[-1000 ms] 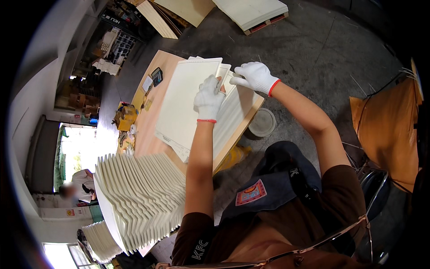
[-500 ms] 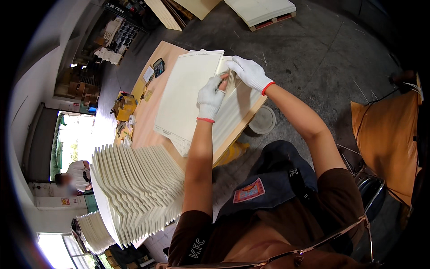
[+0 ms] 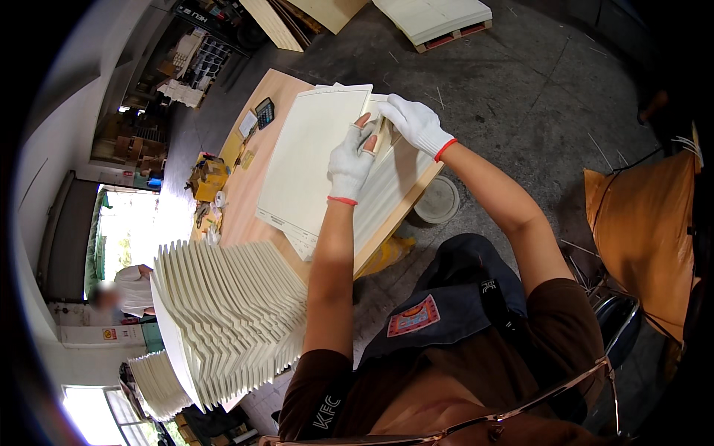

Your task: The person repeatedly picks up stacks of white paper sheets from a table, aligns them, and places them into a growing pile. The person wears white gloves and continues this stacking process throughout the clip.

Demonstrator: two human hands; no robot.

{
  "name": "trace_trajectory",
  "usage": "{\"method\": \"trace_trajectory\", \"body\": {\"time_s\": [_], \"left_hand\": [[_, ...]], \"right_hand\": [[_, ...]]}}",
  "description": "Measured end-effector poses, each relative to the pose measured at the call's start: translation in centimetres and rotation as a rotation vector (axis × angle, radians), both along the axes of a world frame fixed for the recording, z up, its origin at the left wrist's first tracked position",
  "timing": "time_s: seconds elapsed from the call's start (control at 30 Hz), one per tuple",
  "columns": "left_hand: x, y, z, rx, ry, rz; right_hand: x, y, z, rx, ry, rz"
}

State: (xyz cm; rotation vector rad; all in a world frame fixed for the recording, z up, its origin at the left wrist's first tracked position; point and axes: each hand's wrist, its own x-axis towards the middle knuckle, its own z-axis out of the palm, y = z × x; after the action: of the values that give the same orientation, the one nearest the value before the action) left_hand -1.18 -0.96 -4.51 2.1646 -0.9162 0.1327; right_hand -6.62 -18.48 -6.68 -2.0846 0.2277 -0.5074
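Note:
A stack of large white printed sheets (image 3: 305, 160) lies on the wooden table in front of me, the upper sheets skewed against those below. My left hand (image 3: 351, 165), in a white glove with bare thumb and forefinger tips, rests over the stack's right edge. Its thumb and forefinger are apart, with nothing visible between them. At the far right corner, my right hand (image 3: 415, 123), fully gloved, is closed round the edge of the sheets, its fingertips partly hidden. Between the two hands the sheet edges are slightly lifted.
On the wooden table (image 3: 256, 178) lie a calculator (image 3: 264, 111) and a yellow box (image 3: 210, 178). A tall stack of folded white sheets (image 3: 230, 320) stands at near left. A round bucket (image 3: 436, 199) is beside the table, an orange sack (image 3: 643, 238) at right. Another person (image 3: 134, 290) is at far left.
My left thumb and forefinger have spread apart from the sheet edges, the forefinger stretching forward. My right hand stays at the corner. The person at far left has shifted slightly.

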Motion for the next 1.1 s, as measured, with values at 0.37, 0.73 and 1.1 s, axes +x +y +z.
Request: {"method": "trace_trajectory", "body": {"time_s": [0.37, 0.73, 1.1], "left_hand": [[-0.9, 0.1, 1.0, 0.228, -0.084, 0.018], [-0.4, 0.1, -0.2, 0.091, -0.191, 0.032], [-0.8, 0.1, 0.4, 0.239, -0.135, 0.010]], "right_hand": [[0.5, 0.0, -0.9, -0.001, -0.036, -0.014], [0.0, 0.2, -0.1, -0.004, -0.040, 0.006], [0.3, 0.1, -0.8, -0.016, -0.017, -0.019]]}}
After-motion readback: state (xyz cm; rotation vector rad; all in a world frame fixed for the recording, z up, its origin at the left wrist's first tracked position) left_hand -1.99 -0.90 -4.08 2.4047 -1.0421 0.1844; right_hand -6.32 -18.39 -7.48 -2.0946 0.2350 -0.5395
